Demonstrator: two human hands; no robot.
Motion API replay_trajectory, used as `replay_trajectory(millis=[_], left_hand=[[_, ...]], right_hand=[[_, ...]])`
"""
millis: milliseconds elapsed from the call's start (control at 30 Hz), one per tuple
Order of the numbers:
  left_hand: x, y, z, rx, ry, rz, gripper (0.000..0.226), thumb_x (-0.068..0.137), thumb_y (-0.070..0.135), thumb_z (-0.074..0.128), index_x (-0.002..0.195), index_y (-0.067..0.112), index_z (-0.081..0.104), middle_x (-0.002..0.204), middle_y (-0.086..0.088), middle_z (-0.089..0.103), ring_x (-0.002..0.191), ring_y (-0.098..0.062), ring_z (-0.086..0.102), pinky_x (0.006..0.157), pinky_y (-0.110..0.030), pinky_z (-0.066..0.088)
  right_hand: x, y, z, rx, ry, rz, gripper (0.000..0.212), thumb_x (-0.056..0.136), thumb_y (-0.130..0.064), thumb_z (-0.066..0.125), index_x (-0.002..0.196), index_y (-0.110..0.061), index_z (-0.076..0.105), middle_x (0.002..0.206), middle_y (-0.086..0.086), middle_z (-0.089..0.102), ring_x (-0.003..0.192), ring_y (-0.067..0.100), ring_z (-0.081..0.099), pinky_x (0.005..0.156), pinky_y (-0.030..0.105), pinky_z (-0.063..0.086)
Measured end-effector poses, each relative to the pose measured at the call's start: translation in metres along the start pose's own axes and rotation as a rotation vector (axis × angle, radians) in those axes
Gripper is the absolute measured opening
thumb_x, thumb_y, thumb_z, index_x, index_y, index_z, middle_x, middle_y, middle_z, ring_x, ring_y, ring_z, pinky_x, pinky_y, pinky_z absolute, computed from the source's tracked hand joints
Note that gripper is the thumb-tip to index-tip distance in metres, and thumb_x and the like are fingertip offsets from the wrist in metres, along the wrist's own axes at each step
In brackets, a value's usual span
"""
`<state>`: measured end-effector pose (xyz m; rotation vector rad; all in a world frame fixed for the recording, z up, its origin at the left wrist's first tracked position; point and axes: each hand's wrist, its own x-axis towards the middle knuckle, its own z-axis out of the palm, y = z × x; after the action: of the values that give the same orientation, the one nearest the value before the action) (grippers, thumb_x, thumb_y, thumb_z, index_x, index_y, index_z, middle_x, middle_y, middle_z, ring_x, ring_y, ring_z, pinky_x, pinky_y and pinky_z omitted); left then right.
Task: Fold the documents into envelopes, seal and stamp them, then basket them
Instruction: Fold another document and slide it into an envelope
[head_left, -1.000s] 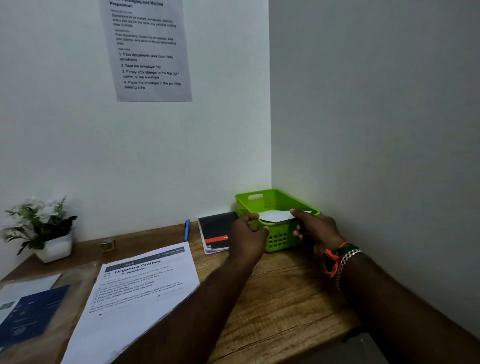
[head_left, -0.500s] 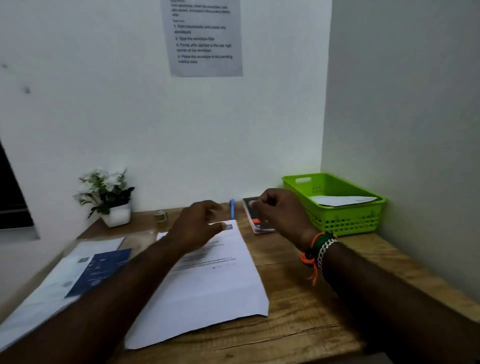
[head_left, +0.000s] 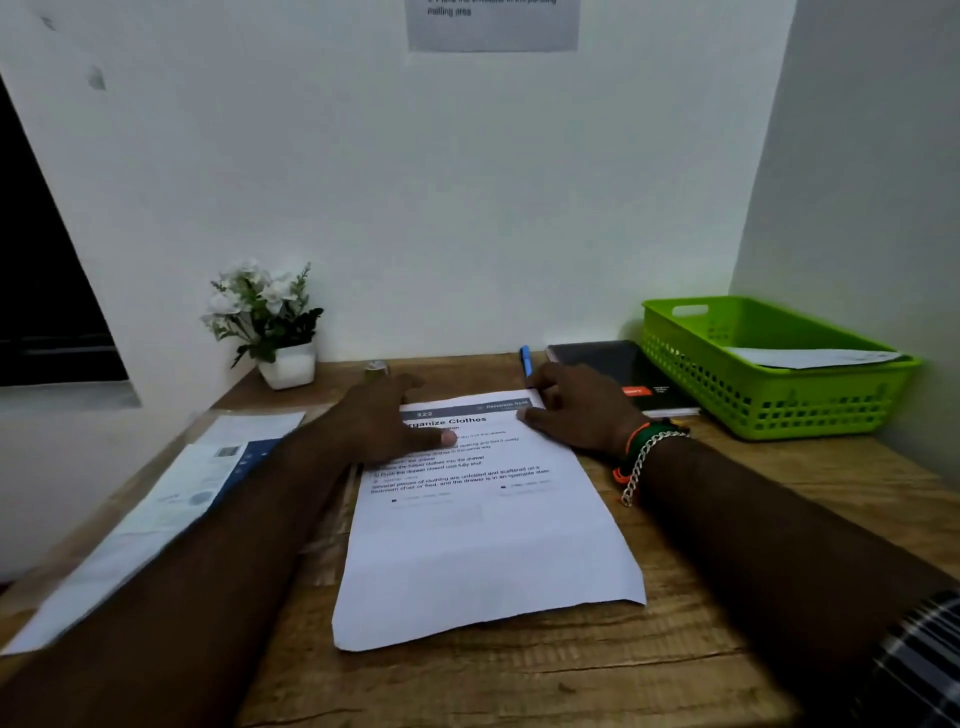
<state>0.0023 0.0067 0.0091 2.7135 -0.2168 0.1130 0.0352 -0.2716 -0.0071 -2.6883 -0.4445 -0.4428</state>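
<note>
Neither grip clasps anything: the left hand (head_left: 387, 423) lies with loose fingers over the far left corner of the printed document (head_left: 483, 519), thumb on the text, and the right hand (head_left: 576, 410) rests with straight fingers on its far right corner. Half a second ago both hands hovered above the sheet, the right one curled; a second ago they were at the basket with the envelope. The document lies flat and unfolded in the middle of the wooden tabletop (head_left: 675, 665), its heading partly covered by the left hand. Left of it lie pale papers under clear plastic (head_left: 156, 519), blurred and crossed by the left forearm. Beyond the right hand, a blue pen (head_left: 525, 358) and a dark notebook (head_left: 618, 366) are partly hidden. At far right the green basket (head_left: 779, 405) holds a white envelope (head_left: 810, 357). A potted plant (head_left: 275, 322) stands at the wall, and the wall notice (head_left: 491, 26) is cut off at the top.
</note>
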Motion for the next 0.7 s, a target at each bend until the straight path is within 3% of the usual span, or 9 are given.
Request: replay_trajectory(millis=[100, 167, 267, 367, 433, 500, 600, 700], left_hand=[[0.000, 0.000, 0.000, -0.015, 0.024, -0.013, 0.104, 0.064, 0.073, 0.081, 0.150, 0.024, 0.048, 0.145, -0.005, 0.055, 0.131, -0.023, 0.054, 0.112, -0.036, 0.043], [-0.002, 0.000, 0.001, -0.021, 0.050, -0.007, 0.110, 0.054, 0.083, 0.078, 0.146, 0.028, 0.051, 0.143, -0.004, 0.056, 0.131, -0.023, 0.053, 0.113, -0.039, 0.042], [0.001, -0.001, 0.003, -0.001, 0.118, 0.035, 0.122, 0.037, 0.095, 0.064, 0.143, 0.036, 0.051, 0.133, -0.001, 0.051, 0.129, -0.026, 0.050, 0.112, -0.045, 0.043], [0.000, 0.003, 0.001, -0.010, 0.164, 0.067, 0.116, 0.040, 0.088, 0.076, 0.141, 0.037, 0.052, 0.124, 0.004, 0.045, 0.124, -0.024, 0.050, 0.108, -0.045, 0.045], [-0.001, 0.004, 0.002, -0.041, 0.184, 0.107, 0.102, 0.051, 0.071, 0.089, 0.139, 0.034, 0.055, 0.120, 0.007, 0.043, 0.119, -0.019, 0.051, 0.101, -0.035, 0.045], [-0.002, 0.007, 0.001, -0.048, 0.224, 0.162, 0.091, 0.058, 0.055, 0.094, 0.137, 0.032, 0.056, 0.116, 0.008, 0.043, 0.110, -0.013, 0.052, 0.090, -0.029, 0.042], [-0.004, 0.011, -0.001, -0.024, 0.317, 0.215, 0.076, 0.065, 0.039, 0.095, 0.131, 0.034, 0.059, 0.112, 0.008, 0.047, 0.102, -0.011, 0.054, 0.082, -0.028, 0.042], [-0.005, 0.011, -0.002, -0.038, 0.372, 0.247, 0.043, 0.076, 0.025, 0.088, 0.114, 0.031, 0.067, 0.105, 0.008, 0.054, 0.098, -0.012, 0.057, 0.078, -0.027, 0.041]], right_hand=[[0.001, 0.000, 0.001, -0.001, -0.004, -0.003, 0.047, 0.086, -0.059, 0.066, 0.125, -0.034, 0.061, 0.121, -0.008, 0.069, 0.119, 0.020, 0.060, 0.102, 0.042, 0.045], [0.000, -0.001, 0.000, 0.002, -0.005, -0.003, 0.046, 0.086, -0.057, 0.067, 0.125, -0.033, 0.061, 0.122, -0.007, 0.068, 0.119, 0.021, 0.059, 0.102, 0.042, 0.045], [-0.001, -0.002, -0.001, 0.042, 0.007, 0.008, 0.055, 0.084, -0.050, 0.074, 0.131, -0.028, 0.056, 0.111, -0.006, 0.068, 0.112, 0.022, 0.061, 0.096, 0.040, 0.048], [-0.002, 0.000, -0.004, 0.141, 0.025, 0.008, 0.064, 0.079, -0.038, 0.081, 0.135, -0.026, 0.053, 0.095, -0.014, 0.060, 0.102, 0.019, 0.062, 0.092, 0.040, 0.050], [-0.003, 0.003, -0.008, 0.198, 0.059, -0.010, 0.050, 0.079, -0.026, 0.082, 0.123, -0.027, 0.060, 0.090, -0.014, 0.061, 0.092, 0.014, 0.062, 0.084, 0.032, 0.048], [-0.004, 0.004, -0.012, 0.244, 0.131, -0.049, 0.026, 0.080, -0.013, 0.079, 0.094, -0.029, 0.063, 0.081, -0.011, 0.064, 0.082, 0.013, 0.061, 0.074, 0.025, 0.043], [-0.005, 0.001, -0.019, 0.251, 0.265, -0.070, 0.035, 0.081, -0.007, 0.072, 0.063, -0.031, 0.054, 0.065, -0.012, 0.059, 0.067, 0.013, 0.057, 0.066, 0.026, 0.039], [-0.008, 0.000, -0.026, 0.241, 0.261, -0.022, 0.029, 0.078, -0.004, 0.068, 0.060, -0.023, 0.054, 0.058, -0.009, 0.055, 0.060, 0.014, 0.054, 0.060, 0.025, 0.037]])
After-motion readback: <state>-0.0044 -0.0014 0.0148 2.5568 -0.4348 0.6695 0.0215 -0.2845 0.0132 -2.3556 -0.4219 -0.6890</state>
